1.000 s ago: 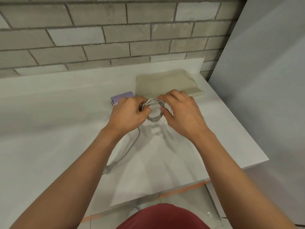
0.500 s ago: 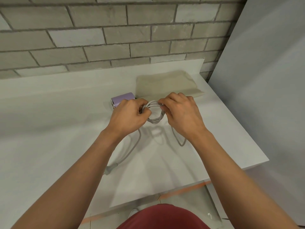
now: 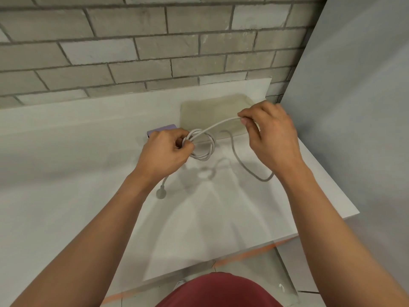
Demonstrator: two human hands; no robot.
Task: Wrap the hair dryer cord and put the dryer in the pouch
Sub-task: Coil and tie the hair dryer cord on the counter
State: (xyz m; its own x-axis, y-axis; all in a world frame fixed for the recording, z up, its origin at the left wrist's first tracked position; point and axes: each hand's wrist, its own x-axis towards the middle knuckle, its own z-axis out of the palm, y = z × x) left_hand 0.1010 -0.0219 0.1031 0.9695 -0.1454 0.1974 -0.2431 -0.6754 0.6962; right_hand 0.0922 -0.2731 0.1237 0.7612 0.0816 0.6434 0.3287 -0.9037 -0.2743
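Hands both closed on the cord: the left hand grips a small coil of it just before the pouch's near left corner, and the right hand pinches a strand drawn taut from that coil over the pouch's near right edge. Nearer than the pouch, the plug shows below the left wrist and a slack loop sags onto the counter. A purple dryer sits just left of the pouch, mostly hidden behind the left hand; the pouch lies flat.
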